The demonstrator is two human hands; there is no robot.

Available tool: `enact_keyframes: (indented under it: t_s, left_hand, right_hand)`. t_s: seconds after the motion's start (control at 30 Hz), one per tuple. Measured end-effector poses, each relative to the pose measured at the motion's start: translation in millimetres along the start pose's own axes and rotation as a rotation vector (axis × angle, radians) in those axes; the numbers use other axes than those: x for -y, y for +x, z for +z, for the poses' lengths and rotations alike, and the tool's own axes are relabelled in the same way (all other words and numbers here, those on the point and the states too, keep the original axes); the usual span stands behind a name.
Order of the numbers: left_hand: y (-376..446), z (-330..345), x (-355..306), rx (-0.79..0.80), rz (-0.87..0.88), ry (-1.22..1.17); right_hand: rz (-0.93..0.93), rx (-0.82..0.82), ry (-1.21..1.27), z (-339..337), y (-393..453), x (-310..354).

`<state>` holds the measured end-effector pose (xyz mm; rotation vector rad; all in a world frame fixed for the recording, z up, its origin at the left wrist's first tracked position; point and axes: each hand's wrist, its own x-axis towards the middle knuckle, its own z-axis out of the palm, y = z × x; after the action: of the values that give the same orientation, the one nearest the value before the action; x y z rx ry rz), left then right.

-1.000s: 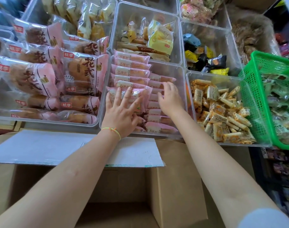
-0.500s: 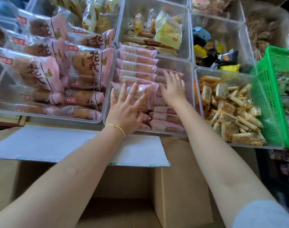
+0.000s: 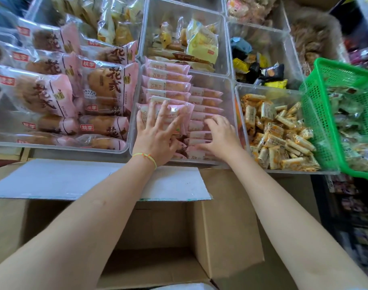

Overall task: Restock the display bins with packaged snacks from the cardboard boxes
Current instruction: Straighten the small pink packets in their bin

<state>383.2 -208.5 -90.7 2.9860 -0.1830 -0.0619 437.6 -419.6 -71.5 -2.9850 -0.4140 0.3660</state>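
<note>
Hands work in the clear bin (image 3: 227,84) at the middle of the frame, which is packed with pink packs (image 3: 168,84) standing in two rows. The left hand (image 3: 156,135), a yellow cord on its wrist, lies flat with fingers spread and straight on the front pack of the left row, pressing it and clasping nothing. The right hand (image 3: 220,139) rests on the lower right row with fingers bent down over the pack tops; whether it pinches one cannot be told. Below the bin, across the lower half of the frame, an open box (image 3: 227,227) shows its brown inside and a white flap (image 3: 74,181). At left, a bin holds large pink bread bags (image 3: 43,95). At right, another holds small orange-wrapped bars (image 3: 281,132), and a green basket (image 3: 325,84) sits at the right edge.
</note>
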Motion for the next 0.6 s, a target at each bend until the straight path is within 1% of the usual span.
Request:
enact_keyframes:
  t_s: [0.03,0.07,0.13,0.17,0.2,0.23,0.27,0.3,0.33,0.4,0.43,0.47,0.53,0.6]
  left_hand:
    - [-1,0,0,-0.007,0.003,0.004]
    - [-2,0,0,-0.016,0.007,0.002]
    - [-7,-7,0,-0.049,-0.002,-0.042]
    - [-8,-12,-1,-0.096,-0.011,-0.075]
    - [-9,-17,0,-0.169,-0.016,-0.110]
    - [-10,-22,3,-0.253,-0.019,-0.130]
    - [-10,-29,8,-0.314,-0.032,-0.137]
    - [-11,-36,15,-0.290,-0.067,-0.150]
    - [-12,-45,23,-0.199,-0.127,-0.157]
    - [-12,-56,37,0.067,-0.235,-0.045]
    - [-11,-61,43,0.180,-0.256,0.040]
    - [-10,-64,46,0.255,-0.264,0.099]
    - [-7,-65,45,0.313,-0.241,0.173]
    - [-3,-64,41,0.337,-0.195,0.245]
  right_hand:
    - [-0.023,0.017,-0.044,-6,-6,-1]
    - [-0.028,0.073,-0.089,-11,-12,-3]
    - [0.001,0.283,-0.216,-22,-18,3]
    - [0.020,0.377,-0.304,-26,-20,7]
    - [0.032,0.402,-0.361,-30,-22,10]
    - [0.042,0.368,-0.375,-33,-22,13]
    - [0.053,0.287,-0.324,-35,-22,15]
    - [0.060,0.205,-0.218,-34,-20,18]
    - [0.055,0.157,-0.089,-34,-19,24]
    - [0.000,0.171,0.082,-33,-17,43]
    - [-0.031,0.186,0.108,-30,-16,53]
    - [-0.046,0.188,0.115,-26,-16,62]
    - [-0.043,0.183,0.068,-18,-13,76]
    - [-0.046,0.178,-0.043,-10,-10,82]
